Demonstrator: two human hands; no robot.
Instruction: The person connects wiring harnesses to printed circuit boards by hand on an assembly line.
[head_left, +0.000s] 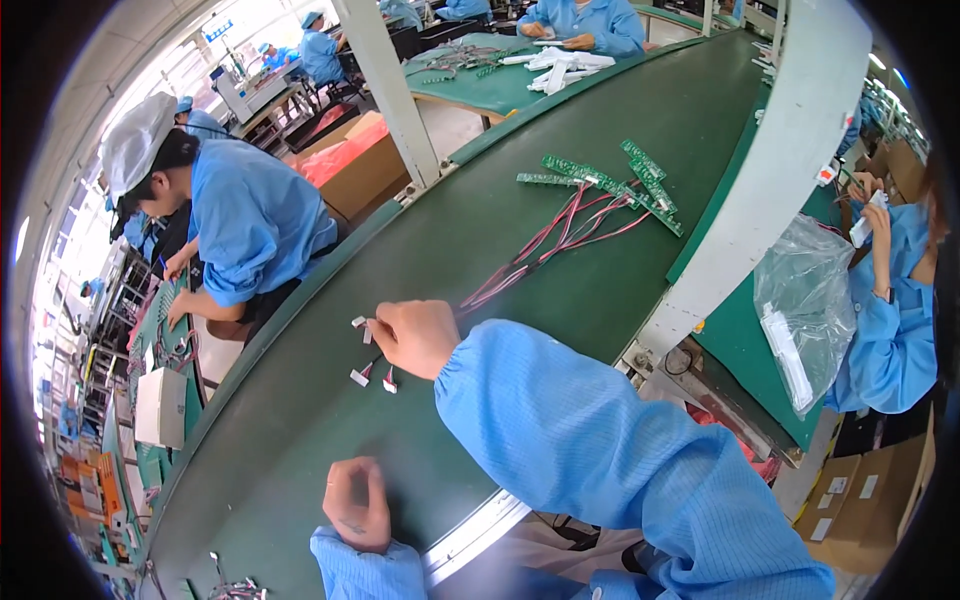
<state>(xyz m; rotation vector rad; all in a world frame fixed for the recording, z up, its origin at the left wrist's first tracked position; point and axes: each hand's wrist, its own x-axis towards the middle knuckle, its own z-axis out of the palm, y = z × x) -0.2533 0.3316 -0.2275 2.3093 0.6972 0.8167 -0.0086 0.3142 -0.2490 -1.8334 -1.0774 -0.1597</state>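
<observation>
My right hand (415, 338) is closed around a bundle of thin red, white and dark wires (545, 248) above the green conveyor belt (330, 300). From its far side the wires run up and right to several narrow green circuit boards (650, 178), which lie crossed over each other on the belt. Small white connectors (360, 377) stick out past the fingers on the left. Lower down and nearer to me, my left hand (358, 505) hovers over the belt. Its fingers curl in toward the thumb, and nothing shows in them.
A white metal post (770, 180) rises beside the belt's right edge. More wired boards (235, 590) lie at the lower left. A co-worker in blue (250, 215) works at the left. At the right, a clear plastic bag (805, 310) holds white parts near another person.
</observation>
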